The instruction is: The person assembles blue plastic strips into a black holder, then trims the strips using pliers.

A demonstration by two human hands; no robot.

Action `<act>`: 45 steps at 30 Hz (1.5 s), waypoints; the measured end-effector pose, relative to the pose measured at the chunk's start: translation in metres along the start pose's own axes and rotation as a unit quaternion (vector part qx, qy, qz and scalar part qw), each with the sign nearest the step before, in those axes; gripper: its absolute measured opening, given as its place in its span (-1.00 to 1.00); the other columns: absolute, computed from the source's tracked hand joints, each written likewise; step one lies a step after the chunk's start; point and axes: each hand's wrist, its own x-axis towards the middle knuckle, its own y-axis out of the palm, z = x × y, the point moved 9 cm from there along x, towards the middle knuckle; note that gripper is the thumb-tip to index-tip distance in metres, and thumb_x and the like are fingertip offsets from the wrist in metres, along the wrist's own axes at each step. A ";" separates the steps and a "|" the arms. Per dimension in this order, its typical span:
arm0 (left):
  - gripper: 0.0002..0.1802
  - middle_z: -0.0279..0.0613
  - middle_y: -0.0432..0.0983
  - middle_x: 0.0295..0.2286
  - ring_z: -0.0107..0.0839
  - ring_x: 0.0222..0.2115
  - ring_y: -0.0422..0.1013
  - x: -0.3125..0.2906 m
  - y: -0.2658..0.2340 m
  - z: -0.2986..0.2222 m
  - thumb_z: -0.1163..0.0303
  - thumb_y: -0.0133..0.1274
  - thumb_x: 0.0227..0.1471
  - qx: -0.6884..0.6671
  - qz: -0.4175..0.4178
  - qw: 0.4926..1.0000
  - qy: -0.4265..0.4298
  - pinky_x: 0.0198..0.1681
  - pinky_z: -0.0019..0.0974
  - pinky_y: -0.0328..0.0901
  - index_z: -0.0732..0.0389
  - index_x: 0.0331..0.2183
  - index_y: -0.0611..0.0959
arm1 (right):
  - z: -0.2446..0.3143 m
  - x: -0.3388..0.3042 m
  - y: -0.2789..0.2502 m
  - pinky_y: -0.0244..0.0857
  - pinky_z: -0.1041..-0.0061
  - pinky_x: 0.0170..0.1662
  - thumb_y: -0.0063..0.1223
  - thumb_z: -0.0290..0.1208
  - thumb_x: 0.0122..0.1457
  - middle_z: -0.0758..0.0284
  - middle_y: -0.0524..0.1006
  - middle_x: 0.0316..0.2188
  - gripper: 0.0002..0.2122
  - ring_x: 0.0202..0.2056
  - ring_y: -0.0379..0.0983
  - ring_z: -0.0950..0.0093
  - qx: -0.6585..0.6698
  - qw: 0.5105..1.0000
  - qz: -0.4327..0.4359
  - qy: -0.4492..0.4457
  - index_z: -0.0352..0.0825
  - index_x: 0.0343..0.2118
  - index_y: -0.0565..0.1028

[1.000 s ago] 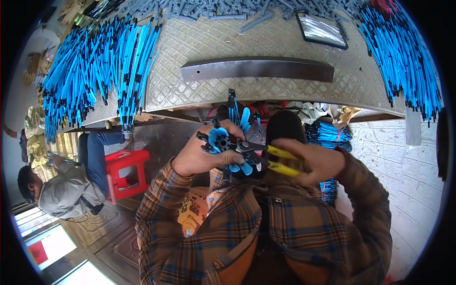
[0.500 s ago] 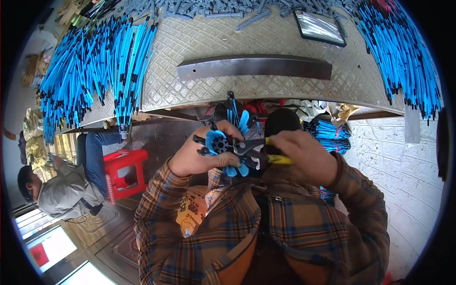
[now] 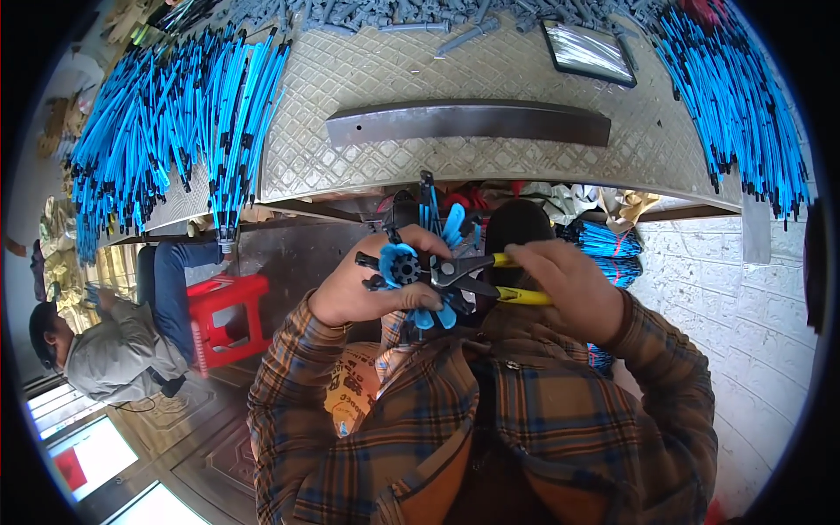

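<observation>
My left hand (image 3: 372, 280) is closed around a bundle of blue strips with black end pieces, gathered about a round black hub (image 3: 405, 267) with holes in it. Blue leaf-like ends (image 3: 453, 225) stick out past the fingers, above and below. A pair of yellow-handled pliers (image 3: 522, 297) is in my right hand (image 3: 564, 284), its handles spread apart. The dark jaws (image 3: 448, 270) reach to the hub's right side, beside my left thumb and fingers; what lies between them is hidden.
A dark metal bar (image 3: 472, 124) lies on the patterned table (image 3: 297, 157). Blue black-tipped rods (image 3: 149, 122) lie heaped at left and more rods (image 3: 744, 114) at right. Behind are grey plastic parts (image 3: 385, 12) and a black tray (image 3: 591, 52). Another person (image 3: 122, 341) sits left, near a red stool (image 3: 229, 315).
My right hand has shifted slightly right; its fingers, blurred before, now show clearly, and more of the yellow handles is exposed. My left hand stays nearly in place around the bundle.
</observation>
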 end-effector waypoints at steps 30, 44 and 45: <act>-0.57 -0.21 0.49 -0.34 -0.49 -0.33 0.40 0.003 0.022 -0.018 0.43 0.23 -0.22 -0.042 0.107 0.993 -0.001 -0.25 -0.41 0.27 0.28 -0.22 0.52 | -0.026 -0.020 0.034 0.45 0.42 -0.36 -0.17 -0.31 0.19 0.16 0.46 -0.39 -0.78 -0.40 0.49 0.40 0.517 0.776 0.248 0.264 -0.42 -0.32 0.30; -0.52 -0.21 0.47 -0.37 -0.43 -0.35 0.39 -0.002 0.032 -0.015 0.32 0.29 -0.31 -0.083 0.156 0.984 -0.012 -0.28 -0.38 0.27 0.26 -0.25 0.55 | -0.019 -0.025 0.056 0.22 0.66 -0.41 -0.15 -0.12 0.19 0.51 0.34 -0.52 -0.68 -0.48 0.28 0.71 0.418 0.890 0.119 0.137 -0.35 -0.33 0.39; -0.53 -0.21 0.46 -0.38 -0.44 -0.35 0.39 0.000 0.031 -0.016 0.34 0.28 -0.30 -0.055 0.139 0.989 -0.015 -0.29 -0.39 0.27 0.27 -0.26 0.55 | -0.019 -0.024 0.045 0.21 0.65 -0.43 -0.14 -0.10 0.18 0.52 0.35 -0.51 -0.66 -0.49 0.28 0.71 0.389 0.902 0.111 0.147 -0.36 -0.31 0.39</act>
